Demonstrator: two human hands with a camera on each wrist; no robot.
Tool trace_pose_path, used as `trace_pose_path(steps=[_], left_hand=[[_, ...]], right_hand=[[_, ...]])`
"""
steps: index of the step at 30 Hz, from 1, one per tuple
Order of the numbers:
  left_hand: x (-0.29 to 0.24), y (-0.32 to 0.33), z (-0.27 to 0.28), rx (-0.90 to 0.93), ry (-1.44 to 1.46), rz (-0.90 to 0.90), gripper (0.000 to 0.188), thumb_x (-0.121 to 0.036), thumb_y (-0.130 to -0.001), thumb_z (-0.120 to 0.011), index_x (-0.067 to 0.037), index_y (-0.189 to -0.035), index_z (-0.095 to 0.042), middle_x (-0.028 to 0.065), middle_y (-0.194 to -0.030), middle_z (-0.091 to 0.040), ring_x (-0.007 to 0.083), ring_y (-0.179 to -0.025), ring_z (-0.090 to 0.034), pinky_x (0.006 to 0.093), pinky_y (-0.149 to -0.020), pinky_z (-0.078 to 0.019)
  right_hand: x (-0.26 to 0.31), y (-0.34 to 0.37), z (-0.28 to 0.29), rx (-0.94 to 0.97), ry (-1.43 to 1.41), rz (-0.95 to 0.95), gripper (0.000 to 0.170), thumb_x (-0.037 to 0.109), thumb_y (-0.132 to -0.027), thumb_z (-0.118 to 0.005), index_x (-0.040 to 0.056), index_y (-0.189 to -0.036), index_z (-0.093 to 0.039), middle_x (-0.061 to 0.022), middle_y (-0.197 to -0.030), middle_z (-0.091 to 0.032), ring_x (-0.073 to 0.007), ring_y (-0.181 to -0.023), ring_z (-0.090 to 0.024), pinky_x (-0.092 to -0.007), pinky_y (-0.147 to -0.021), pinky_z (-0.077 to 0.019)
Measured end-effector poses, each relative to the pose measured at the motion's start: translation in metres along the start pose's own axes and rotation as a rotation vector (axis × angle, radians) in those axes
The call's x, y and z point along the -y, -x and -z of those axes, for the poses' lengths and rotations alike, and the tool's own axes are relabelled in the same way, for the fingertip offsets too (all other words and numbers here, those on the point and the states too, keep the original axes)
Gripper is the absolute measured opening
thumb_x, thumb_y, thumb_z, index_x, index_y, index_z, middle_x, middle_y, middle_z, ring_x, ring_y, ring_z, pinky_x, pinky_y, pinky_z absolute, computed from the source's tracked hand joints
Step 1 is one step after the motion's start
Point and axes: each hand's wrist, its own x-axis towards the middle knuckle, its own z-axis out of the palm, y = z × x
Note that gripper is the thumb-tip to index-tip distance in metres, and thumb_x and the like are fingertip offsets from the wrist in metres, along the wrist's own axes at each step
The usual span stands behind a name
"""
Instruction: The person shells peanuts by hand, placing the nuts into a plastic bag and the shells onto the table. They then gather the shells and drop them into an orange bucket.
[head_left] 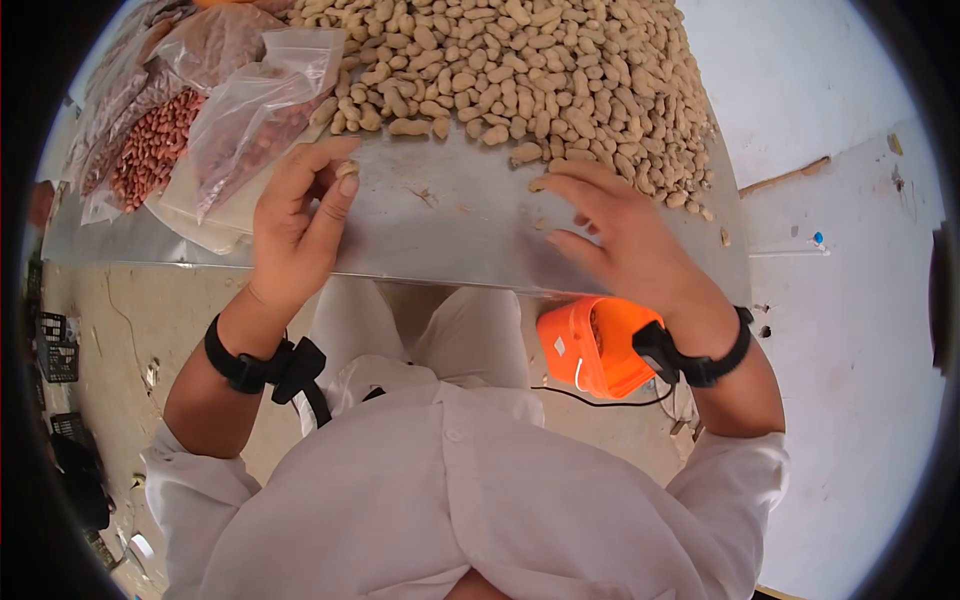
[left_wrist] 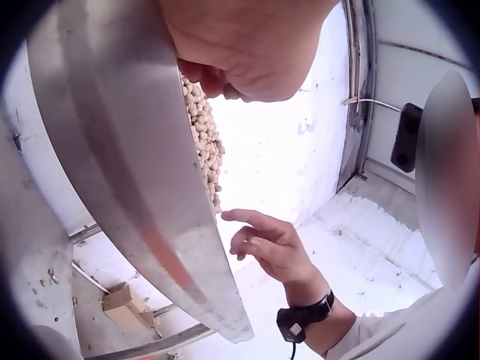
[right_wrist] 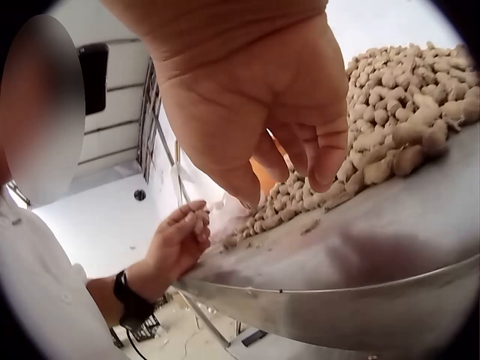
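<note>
My left hand [head_left: 300, 215] is over the metal table, pinching a small tan peanut [head_left: 347, 169] between thumb and forefinger. In the right wrist view that hand [right_wrist: 178, 244] appears beyond the table edge, with its fingertips together. The right hand [head_left: 625, 225] hovers at the near side of a big heap of unshelled peanuts [head_left: 520, 60], thumb apart from the loosely bent fingers. Its forefinger tip overlaps the table just below the nearest peanuts. From the right wrist, the same hand [right_wrist: 262, 112] hangs in front of the heap with a gap between thumb and fingers.
Clear plastic bags [head_left: 265, 115] and red shelled peanuts [head_left: 155, 145] lie at the table's left. Bits of shell dot the metal tabletop [head_left: 440, 215]. Below the near edge stands an orange bucket [head_left: 575, 345]. A white wall [head_left: 840, 300] is to the right.
</note>
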Motion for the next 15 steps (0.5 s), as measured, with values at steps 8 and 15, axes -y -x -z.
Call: trace_pose_path(steps=[8, 15], left_hand=[[-0.002, 0.0, 0.006, 0.031, 0.025, -0.011, 0.024, -0.006, -0.088, -0.057, -0.001, -0.111, -0.056, 0.0024, -0.088, -0.05, 0.0103, -0.077, -0.046, 0.0213, -0.073, -0.0391], [-0.002, -0.001, 0.005, 0.008, 0.011, -0.062, 0.022, -0.006, -0.087, -0.058, -0.001, -0.109, -0.059, 0.0024, -0.083, -0.05, 0.0105, -0.071, -0.045, 0.0212, -0.067, -0.0396]], right_hand=[[-0.015, -0.011, -0.028, 0.012, 0.129, 0.028, 0.021, 0.012, -0.073, -0.066, 0.0016, -0.09, -0.061, -0.0117, -0.091, -0.057, -0.0306, -0.086, -0.056, -0.0383, -0.073, -0.0484], [-0.023, 0.029, -0.017, -0.036, -0.006, -0.019, 0.01, -0.001, -0.072, -0.063, 0.0018, -0.08, -0.058, -0.0106, -0.08, -0.054, -0.0288, -0.073, -0.057, -0.0349, -0.063, -0.0467]])
